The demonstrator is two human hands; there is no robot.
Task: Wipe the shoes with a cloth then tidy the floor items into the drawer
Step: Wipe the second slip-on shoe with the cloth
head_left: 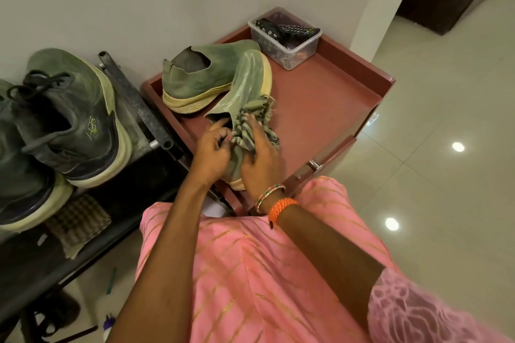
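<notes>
Partly hidden shoes and a cut-off pair

The hands (pixel 237 159) cover the nearer green shoe's (pixel 245 92) heel; a dark shoe (pixel 16 164) runs off the left edge.

Drawer (pixel 328 97) floor lies bare at right and front; two shoes (pixel 211 78) crowd its left, a tub (pixel 289 44) its back corner.

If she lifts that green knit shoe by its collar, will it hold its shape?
Probably not: the shoe has a thin knit upper that already bunches under her right hand. The thick pale sole should stay stiff. It likely feels light.
</notes>
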